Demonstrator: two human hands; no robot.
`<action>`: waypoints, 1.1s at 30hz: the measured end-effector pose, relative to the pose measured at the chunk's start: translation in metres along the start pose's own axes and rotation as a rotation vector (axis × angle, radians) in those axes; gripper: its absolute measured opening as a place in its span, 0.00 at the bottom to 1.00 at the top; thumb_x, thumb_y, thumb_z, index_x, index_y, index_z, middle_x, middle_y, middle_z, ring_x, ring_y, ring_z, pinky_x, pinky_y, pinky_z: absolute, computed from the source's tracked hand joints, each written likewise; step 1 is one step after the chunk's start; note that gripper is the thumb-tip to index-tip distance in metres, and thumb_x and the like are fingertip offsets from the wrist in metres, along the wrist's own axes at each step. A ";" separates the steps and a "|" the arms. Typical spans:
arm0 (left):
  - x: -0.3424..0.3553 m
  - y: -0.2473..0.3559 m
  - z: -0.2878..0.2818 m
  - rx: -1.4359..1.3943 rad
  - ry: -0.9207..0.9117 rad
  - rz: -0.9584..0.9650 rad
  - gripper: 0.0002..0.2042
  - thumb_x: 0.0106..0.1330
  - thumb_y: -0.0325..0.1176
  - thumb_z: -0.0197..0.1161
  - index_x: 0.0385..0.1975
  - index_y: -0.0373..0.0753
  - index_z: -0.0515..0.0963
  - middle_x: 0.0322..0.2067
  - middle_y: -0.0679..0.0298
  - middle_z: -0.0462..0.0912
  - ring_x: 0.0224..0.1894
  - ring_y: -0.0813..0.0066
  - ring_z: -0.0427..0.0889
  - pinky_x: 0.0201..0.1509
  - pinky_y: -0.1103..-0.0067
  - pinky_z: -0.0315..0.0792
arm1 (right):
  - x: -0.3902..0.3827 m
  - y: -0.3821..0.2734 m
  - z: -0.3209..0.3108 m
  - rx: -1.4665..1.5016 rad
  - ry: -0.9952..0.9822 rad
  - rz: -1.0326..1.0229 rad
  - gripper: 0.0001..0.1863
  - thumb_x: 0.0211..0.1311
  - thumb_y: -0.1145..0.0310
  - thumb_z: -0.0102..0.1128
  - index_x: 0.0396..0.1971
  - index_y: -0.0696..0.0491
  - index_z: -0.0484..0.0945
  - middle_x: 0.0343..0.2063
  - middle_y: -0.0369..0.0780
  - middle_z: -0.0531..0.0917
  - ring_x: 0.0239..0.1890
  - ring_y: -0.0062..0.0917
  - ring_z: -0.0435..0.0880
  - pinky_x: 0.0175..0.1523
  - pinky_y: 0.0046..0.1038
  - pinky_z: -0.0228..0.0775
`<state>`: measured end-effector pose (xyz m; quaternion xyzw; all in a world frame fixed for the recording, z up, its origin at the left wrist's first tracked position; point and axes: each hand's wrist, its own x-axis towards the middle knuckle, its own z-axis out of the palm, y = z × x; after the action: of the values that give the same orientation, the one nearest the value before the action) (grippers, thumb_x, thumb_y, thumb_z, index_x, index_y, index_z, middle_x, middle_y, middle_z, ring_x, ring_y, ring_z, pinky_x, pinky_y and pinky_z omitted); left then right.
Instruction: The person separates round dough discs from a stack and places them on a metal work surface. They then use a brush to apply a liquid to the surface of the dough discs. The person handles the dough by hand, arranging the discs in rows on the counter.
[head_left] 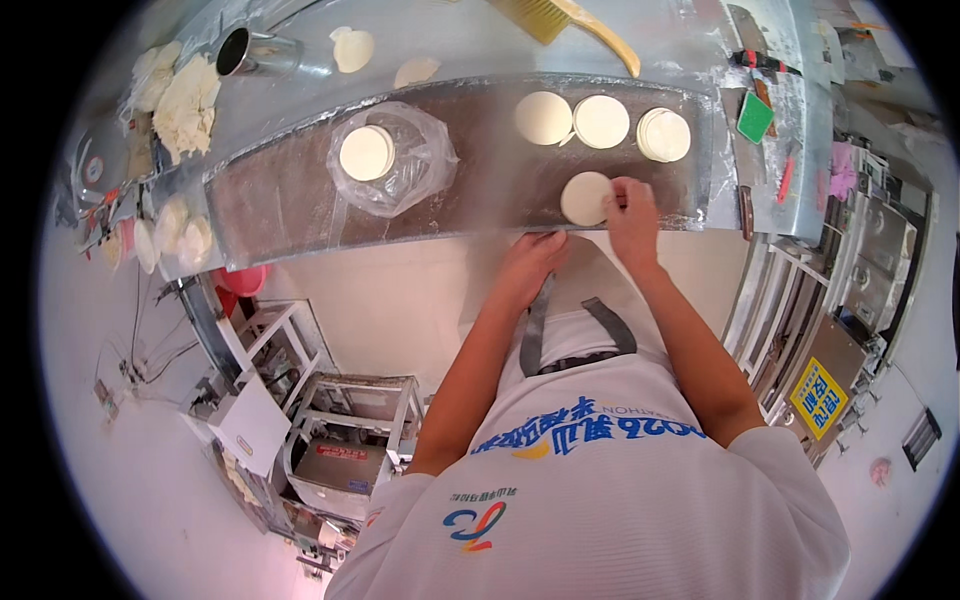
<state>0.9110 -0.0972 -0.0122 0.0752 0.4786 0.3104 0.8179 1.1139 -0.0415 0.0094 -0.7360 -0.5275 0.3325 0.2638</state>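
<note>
A flat, round, pale dough wrapper is at the near edge of the brown work board. My right hand pinches its right edge between thumb and curled fingers. Just left of it, my left hand is closed at the front edge of the table, by the apron strap; whatever it grips is hidden. Behind the wrapper sit a dough round, a second round and a short stack of rounds. Another small stack rests on a clear plastic bag to the left.
Farther back are a metal cup on its side, dough scraps, and a wooden-handled brush. A green scraper and a wooden-handled tool flank the board's right end. Metal racks stand below left.
</note>
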 end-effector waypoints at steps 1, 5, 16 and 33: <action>0.004 0.001 0.007 -0.124 -0.018 0.035 0.27 0.77 0.41 0.66 0.65 0.26 0.72 0.58 0.51 0.82 0.63 0.61 0.81 0.70 0.68 0.74 | -0.010 -0.007 0.010 0.035 -0.039 -0.029 0.12 0.67 0.75 0.63 0.49 0.56 0.80 0.44 0.49 0.81 0.46 0.42 0.83 0.52 0.41 0.78; 0.000 0.002 0.009 -0.267 0.043 0.168 0.25 0.78 0.37 0.64 0.65 0.24 0.72 0.63 0.49 0.79 0.67 0.58 0.78 0.73 0.65 0.72 | -0.028 -0.017 0.037 0.001 -0.209 -0.178 0.16 0.63 0.78 0.62 0.50 0.56 0.79 0.45 0.50 0.80 0.46 0.46 0.82 0.51 0.44 0.77; -0.050 0.039 0.018 0.248 0.484 0.201 0.18 0.81 0.36 0.59 0.61 0.29 0.77 0.55 0.54 0.85 0.55 0.63 0.87 0.63 0.66 0.82 | -0.026 -0.036 0.031 0.190 -0.496 -0.036 0.12 0.70 0.69 0.62 0.50 0.56 0.84 0.41 0.49 0.88 0.44 0.43 0.88 0.52 0.40 0.80; -0.042 0.204 0.175 0.995 0.118 0.312 0.16 0.72 0.33 0.70 0.51 0.27 0.85 0.42 0.60 0.90 0.42 0.74 0.88 0.45 0.77 0.83 | 0.072 -0.080 -0.075 2.050 -0.876 0.553 0.45 0.84 0.36 0.34 0.74 0.66 0.61 0.72 0.52 0.71 0.73 0.43 0.72 0.78 0.48 0.63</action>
<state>0.9525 0.0715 0.1978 0.5073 0.5966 0.1676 0.5989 1.1397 0.0480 0.1017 -0.0873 0.1241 0.8796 0.4509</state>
